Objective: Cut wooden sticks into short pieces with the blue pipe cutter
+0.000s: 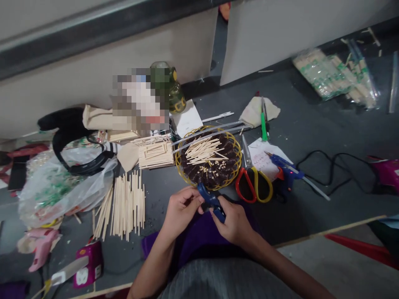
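Note:
My right hand (232,222) is closed around a blue plier-like hand tool (212,201) with curved handles, just in front of the basket. My left hand (183,211) is beside the tool's other end, thumb and fingers pinched together; what lies between them is too small to make out. Directly beyond is a round woven basket (238,166) with a yellow rim and dark base. Inside it lie a heap of short cut sticks (204,150) and several tiny stick pieces (215,168).
Left are long wooden sticks (127,203), a stick-built piece (156,151), plastic bags (68,191), a pink glue gun (43,245) and a purple device (89,263). Right are scissors (255,187), a blue glue gun (286,170) with its cord, a green-handled knife (264,124) and packaged sticks (324,74).

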Demonstrator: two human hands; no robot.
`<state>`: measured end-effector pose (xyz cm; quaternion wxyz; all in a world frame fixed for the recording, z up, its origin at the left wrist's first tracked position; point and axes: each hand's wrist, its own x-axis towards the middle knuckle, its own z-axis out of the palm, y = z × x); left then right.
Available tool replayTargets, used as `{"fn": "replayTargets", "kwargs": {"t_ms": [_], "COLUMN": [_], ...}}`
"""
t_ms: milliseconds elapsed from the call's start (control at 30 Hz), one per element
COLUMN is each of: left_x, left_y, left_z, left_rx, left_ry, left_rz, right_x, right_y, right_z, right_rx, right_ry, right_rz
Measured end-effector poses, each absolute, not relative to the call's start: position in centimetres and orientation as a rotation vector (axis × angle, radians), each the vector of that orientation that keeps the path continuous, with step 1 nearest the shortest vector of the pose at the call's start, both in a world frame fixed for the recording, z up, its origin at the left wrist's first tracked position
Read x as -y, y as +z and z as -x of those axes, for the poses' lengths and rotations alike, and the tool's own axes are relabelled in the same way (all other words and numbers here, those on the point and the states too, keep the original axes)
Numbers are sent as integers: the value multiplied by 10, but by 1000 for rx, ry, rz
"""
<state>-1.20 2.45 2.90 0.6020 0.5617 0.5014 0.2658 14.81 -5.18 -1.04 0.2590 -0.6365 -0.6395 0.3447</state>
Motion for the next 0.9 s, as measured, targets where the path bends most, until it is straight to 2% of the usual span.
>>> {"fn": "replayTargets", "kwargs": {"t_ms": [433, 667, 900], "left_x": [-33, -33, -30], "left_y": [20, 15, 14], "left_z": [3, 3, 4], "left_rx": [-1197, -1205, -1193], "left_ry": [632, 628, 668], "left_rz": [-1227, -1221, -1148], "right_x": [46, 44, 43], "right_y": [-23, -35, -29], "right_z": [-150, -151, -150], "right_rx": [1709, 1793, 1765], "right_ry": [973, 815, 859], "right_rz": [1720, 1681, 1721]}}
